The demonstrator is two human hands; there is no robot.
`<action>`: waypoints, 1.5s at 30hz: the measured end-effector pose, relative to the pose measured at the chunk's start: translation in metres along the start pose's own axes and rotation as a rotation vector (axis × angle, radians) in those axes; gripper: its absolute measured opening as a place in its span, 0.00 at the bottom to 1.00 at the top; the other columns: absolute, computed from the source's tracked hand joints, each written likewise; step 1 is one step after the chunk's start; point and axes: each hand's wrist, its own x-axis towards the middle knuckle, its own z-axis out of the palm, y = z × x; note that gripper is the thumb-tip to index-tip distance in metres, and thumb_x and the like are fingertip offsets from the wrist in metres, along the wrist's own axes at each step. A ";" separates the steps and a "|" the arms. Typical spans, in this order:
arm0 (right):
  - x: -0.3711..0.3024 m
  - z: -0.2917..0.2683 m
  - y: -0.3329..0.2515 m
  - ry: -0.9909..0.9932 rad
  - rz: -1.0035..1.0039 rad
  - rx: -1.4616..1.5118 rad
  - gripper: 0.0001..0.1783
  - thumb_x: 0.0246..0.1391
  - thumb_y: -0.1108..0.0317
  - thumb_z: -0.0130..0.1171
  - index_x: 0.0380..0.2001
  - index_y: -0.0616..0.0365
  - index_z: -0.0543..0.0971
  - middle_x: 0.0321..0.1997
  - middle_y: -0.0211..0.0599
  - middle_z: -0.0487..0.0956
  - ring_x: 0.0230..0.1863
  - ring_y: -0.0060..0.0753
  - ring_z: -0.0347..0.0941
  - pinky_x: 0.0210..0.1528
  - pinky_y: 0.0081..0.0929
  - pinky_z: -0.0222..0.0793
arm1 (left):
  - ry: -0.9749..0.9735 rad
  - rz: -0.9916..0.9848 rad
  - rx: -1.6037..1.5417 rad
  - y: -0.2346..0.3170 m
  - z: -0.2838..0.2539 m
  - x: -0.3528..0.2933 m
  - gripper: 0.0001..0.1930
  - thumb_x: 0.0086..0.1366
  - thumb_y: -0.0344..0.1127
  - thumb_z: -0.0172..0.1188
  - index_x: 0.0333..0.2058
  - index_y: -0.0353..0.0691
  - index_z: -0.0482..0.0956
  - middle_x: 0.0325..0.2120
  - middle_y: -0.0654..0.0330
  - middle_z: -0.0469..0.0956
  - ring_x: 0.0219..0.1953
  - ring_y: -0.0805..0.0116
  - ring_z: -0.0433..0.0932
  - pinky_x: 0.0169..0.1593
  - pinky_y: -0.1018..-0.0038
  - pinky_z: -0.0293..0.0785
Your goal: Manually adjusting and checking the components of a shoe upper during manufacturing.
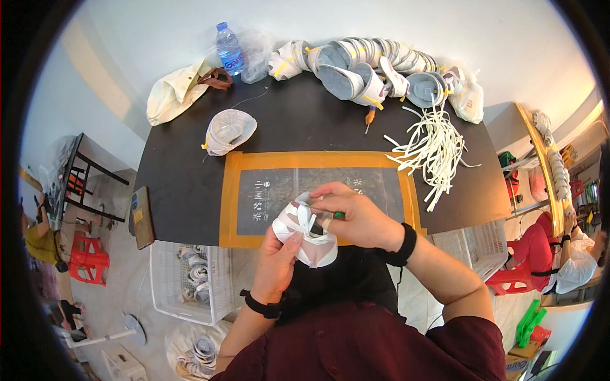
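My left hand (280, 261) grips a small white and pale pink shoe upper (316, 253) from its left side, above my lap at the table's near edge. White shoelace (303, 218) crosses the upper. My right hand (356, 217) is closed over the upper's top right, its fingertips pinched at the lace. A small green thing (340, 216) peeks out from that hand; its kind is mostly hidden. On the dark table (184, 184), a bundle of loose white laces (435, 149) lies to the right.
Stacked shoe uppers (359, 60) line the table's back, and a single one (230, 131) sits at left. A water bottle (229, 49), cloth bag (178, 94) and pointed tool (369, 119) lie there too. A phone (142, 218) rests at the left edge; a white crate (184, 298) stands below.
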 end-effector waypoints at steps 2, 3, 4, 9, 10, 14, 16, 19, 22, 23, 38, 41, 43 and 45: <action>0.001 0.004 -0.007 -0.043 0.104 0.013 0.13 0.51 0.73 0.63 0.42 0.58 0.81 0.48 0.40 0.75 0.52 0.40 0.72 0.53 0.31 0.70 | -0.006 -0.003 0.023 -0.001 -0.004 0.001 0.21 0.67 0.29 0.58 0.58 0.37 0.67 0.53 0.59 0.74 0.54 0.70 0.73 0.58 0.71 0.69; 0.000 0.007 -0.005 -0.044 0.106 0.015 0.13 0.51 0.73 0.63 0.42 0.58 0.81 0.48 0.40 0.75 0.52 0.40 0.72 0.53 0.31 0.70 | -0.013 -0.005 0.044 -0.002 -0.006 0.000 0.21 0.67 0.29 0.58 0.58 0.37 0.67 0.53 0.59 0.74 0.54 0.71 0.73 0.57 0.71 0.69; -0.001 0.010 -0.001 -0.085 0.128 -0.035 0.13 0.51 0.73 0.63 0.42 0.58 0.81 0.48 0.40 0.75 0.52 0.39 0.72 0.53 0.31 0.70 | -0.011 -0.008 0.044 -0.002 -0.007 0.000 0.21 0.67 0.29 0.58 0.58 0.37 0.67 0.53 0.59 0.74 0.54 0.71 0.73 0.57 0.71 0.69; -0.002 0.011 0.013 -0.141 0.074 -0.048 0.15 0.49 0.74 0.62 0.43 0.57 0.81 0.48 0.40 0.74 0.50 0.41 0.73 0.51 0.32 0.71 | -0.046 -0.049 0.053 0.001 -0.004 0.001 0.21 0.67 0.29 0.59 0.58 0.36 0.68 0.52 0.60 0.74 0.53 0.71 0.73 0.57 0.71 0.70; -0.001 0.012 0.012 -0.133 0.035 -0.107 0.15 0.48 0.73 0.61 0.43 0.57 0.81 0.49 0.40 0.74 0.50 0.43 0.73 0.51 0.33 0.71 | -0.046 -0.052 0.053 -0.001 -0.006 0.001 0.21 0.67 0.29 0.59 0.58 0.36 0.68 0.52 0.60 0.74 0.53 0.71 0.73 0.57 0.71 0.70; 0.006 0.020 0.000 -0.164 0.182 -0.426 0.14 0.48 0.72 0.59 0.41 0.57 0.81 0.48 0.42 0.75 0.49 0.48 0.74 0.50 0.35 0.72 | -0.087 -0.035 0.126 -0.003 -0.014 0.000 0.22 0.67 0.29 0.59 0.58 0.35 0.67 0.52 0.60 0.75 0.53 0.71 0.74 0.58 0.71 0.69; 0.008 0.023 0.000 -0.162 0.221 -0.458 0.13 0.48 0.71 0.59 0.40 0.58 0.81 0.48 0.42 0.75 0.49 0.48 0.74 0.50 0.36 0.72 | -0.102 -0.031 0.137 -0.003 -0.014 0.001 0.22 0.67 0.29 0.59 0.59 0.35 0.67 0.52 0.59 0.75 0.52 0.71 0.74 0.58 0.71 0.69; 0.008 0.016 0.012 -0.164 0.177 -0.371 0.10 0.48 0.70 0.59 0.36 0.59 0.81 0.47 0.44 0.75 0.47 0.49 0.75 0.49 0.38 0.71 | -0.112 -0.059 0.138 -0.002 -0.014 0.001 0.23 0.67 0.29 0.59 0.60 0.35 0.66 0.54 0.58 0.74 0.55 0.67 0.73 0.60 0.67 0.67; 0.012 -0.006 0.013 -0.245 0.110 -0.171 0.09 0.48 0.68 0.59 0.33 0.60 0.80 0.44 0.45 0.75 0.45 0.49 0.75 0.48 0.38 0.70 | -0.072 -0.018 0.091 -0.002 -0.013 0.002 0.23 0.67 0.29 0.59 0.59 0.36 0.67 0.54 0.58 0.74 0.55 0.67 0.73 0.61 0.66 0.67; 0.014 -0.012 0.011 -0.323 0.121 -0.089 0.10 0.49 0.67 0.59 0.33 0.61 0.80 0.43 0.45 0.75 0.44 0.48 0.75 0.48 0.37 0.70 | -0.059 -0.043 0.066 0.000 -0.014 0.003 0.23 0.66 0.29 0.59 0.59 0.36 0.68 0.53 0.58 0.75 0.55 0.67 0.74 0.61 0.66 0.67; -0.011 -0.010 -0.010 -0.206 -0.068 0.129 0.08 0.58 0.73 0.58 0.41 0.61 0.78 0.40 0.35 0.78 0.45 0.31 0.74 0.51 0.28 0.68 | -0.241 -0.262 -0.063 0.068 -0.001 0.029 0.18 0.69 0.38 0.53 0.52 0.32 0.71 0.50 0.53 0.75 0.51 0.66 0.77 0.56 0.68 0.73; -0.019 0.007 -0.003 -0.238 0.008 0.155 0.10 0.56 0.75 0.59 0.42 0.60 0.76 0.39 0.31 0.77 0.43 0.24 0.72 0.49 0.24 0.68 | -0.083 -0.116 -0.014 0.057 -0.006 0.035 0.16 0.71 0.39 0.52 0.51 0.35 0.71 0.48 0.57 0.75 0.50 0.68 0.76 0.51 0.71 0.75; -0.022 0.015 0.001 -0.016 0.218 0.249 0.08 0.57 0.75 0.59 0.40 0.60 0.76 0.38 0.27 0.77 0.41 0.17 0.70 0.47 0.21 0.68 | 0.010 0.068 0.117 0.049 -0.001 0.034 0.14 0.72 0.41 0.51 0.50 0.39 0.72 0.44 0.60 0.75 0.48 0.70 0.75 0.46 0.73 0.76; -0.022 0.023 0.005 0.118 0.207 0.242 0.07 0.58 0.75 0.59 0.39 0.60 0.75 0.36 0.24 0.77 0.40 0.15 0.70 0.45 0.19 0.67 | 0.239 0.215 0.100 0.043 -0.001 0.018 0.13 0.73 0.42 0.50 0.49 0.40 0.72 0.42 0.62 0.75 0.47 0.72 0.74 0.43 0.74 0.76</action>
